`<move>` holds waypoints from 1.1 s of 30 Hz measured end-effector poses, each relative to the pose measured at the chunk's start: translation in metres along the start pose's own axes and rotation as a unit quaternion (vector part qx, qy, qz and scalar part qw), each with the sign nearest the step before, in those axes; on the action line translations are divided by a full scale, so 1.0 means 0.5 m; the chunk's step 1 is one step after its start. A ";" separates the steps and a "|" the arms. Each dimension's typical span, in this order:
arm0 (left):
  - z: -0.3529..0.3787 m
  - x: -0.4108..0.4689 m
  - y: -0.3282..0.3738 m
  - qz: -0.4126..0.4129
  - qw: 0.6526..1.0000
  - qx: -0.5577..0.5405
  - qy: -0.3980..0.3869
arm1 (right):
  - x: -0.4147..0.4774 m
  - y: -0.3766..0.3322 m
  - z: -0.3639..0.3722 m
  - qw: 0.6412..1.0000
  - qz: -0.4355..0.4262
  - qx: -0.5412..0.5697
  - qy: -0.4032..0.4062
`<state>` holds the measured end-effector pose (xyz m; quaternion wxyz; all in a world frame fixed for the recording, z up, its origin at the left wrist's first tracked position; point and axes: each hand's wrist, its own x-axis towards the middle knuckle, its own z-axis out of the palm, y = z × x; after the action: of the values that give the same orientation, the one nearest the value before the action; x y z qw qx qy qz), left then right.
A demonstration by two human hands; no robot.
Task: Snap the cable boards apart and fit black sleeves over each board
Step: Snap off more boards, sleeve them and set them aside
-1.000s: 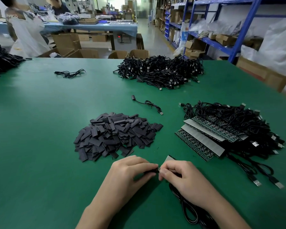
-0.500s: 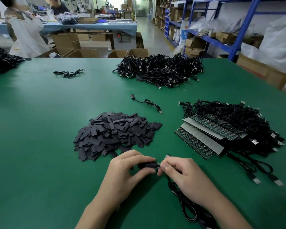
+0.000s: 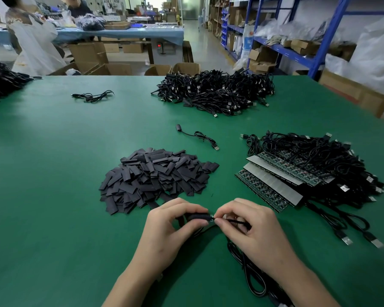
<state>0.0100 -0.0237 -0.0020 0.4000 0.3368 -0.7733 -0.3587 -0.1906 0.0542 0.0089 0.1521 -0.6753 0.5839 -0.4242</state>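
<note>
Left hand (image 3: 169,231) pinches the bulging black sleeve (image 3: 197,217); right hand (image 3: 253,231) pinches cable (image 3: 234,221).

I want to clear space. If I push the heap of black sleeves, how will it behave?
The sleeve heap is many loose flat pieces, so it would probably spread rather than slide whole. The pieces look thin, so likely light and floppy.

both hands sit just nearer than the pile of sleeves (image 3: 157,176), forearms angling in from below. the left hand (image 3: 173,231) pinches a black sleeve (image 3: 197,217) with curled fingers; the right hand (image 3: 253,231) pinches a thin cable (image 3: 236,222), fingertips nearly meeting.
</note>
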 end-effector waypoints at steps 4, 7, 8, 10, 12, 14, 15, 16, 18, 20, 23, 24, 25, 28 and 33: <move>0.002 0.001 -0.002 -0.007 1.000 -0.024 -0.005 | -0.002 0.000 0.004 1.000 -0.002 0.002 0.008; 0.002 -0.001 -0.001 -0.007 0.999 -0.032 -0.008 | -0.002 -0.001 0.007 1.000 -0.001 -0.006 0.014; 0.002 -0.002 -0.001 -0.006 0.999 -0.030 -0.009 | -0.003 0.000 0.008 1.000 0.001 -0.009 0.016; 0.002 -0.004 -0.001 0.000 1.000 -0.021 -0.009 | -0.003 0.002 0.009 1.000 0.006 -0.015 0.022; 0.003 -0.004 0.001 0.012 1.000 -0.005 -0.006 | -0.003 0.004 0.011 0.999 0.013 -0.018 0.028; 0.003 -0.003 0.003 0.024 1.000 0.008 -0.002 | -0.003 0.005 0.013 0.999 0.019 -0.016 0.030; 0.003 -0.003 0.003 0.026 1.000 0.011 0.000 | -0.003 0.006 0.014 0.999 0.019 -0.014 0.031; 0.003 -0.003 0.003 0.024 1.000 0.010 0.002 | -0.004 0.005 0.015 0.999 0.017 -0.012 0.031; 0.002 -0.004 0.004 0.017 1.000 0.003 0.004 | -0.004 0.004 0.016 1.000 0.013 -0.010 0.027; 0.003 -0.004 0.005 0.009 1.000 -0.005 0.002 | -0.005 0.003 0.016 1.000 0.012 -0.007 0.025; 0.004 -0.002 0.004 -0.003 1.000 -0.015 -0.002 | -0.006 0.003 0.015 0.999 0.017 0.006 0.032; 0.004 -0.002 0.003 -0.008 1.000 -0.018 -0.003 | -0.006 0.003 0.016 0.999 0.019 0.009 0.034; 0.004 -0.002 0.003 -0.014 1.000 -0.019 -0.007 | -0.006 0.003 0.016 0.999 0.020 0.011 0.035; 0.005 -0.001 0.002 -0.024 1.000 0.006 -0.018 | -0.004 0.004 0.018 0.999 0.020 0.008 0.034; 0.000 0.000 0.001 -0.018 0.998 0.057 -0.035 | -0.002 0.004 0.017 1.000 0.016 -0.003 0.027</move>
<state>0.0099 -0.0235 -0.0015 0.3466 0.3601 -0.7997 -0.3327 -0.1855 0.0520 0.0023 0.1406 -0.6547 0.5996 -0.4383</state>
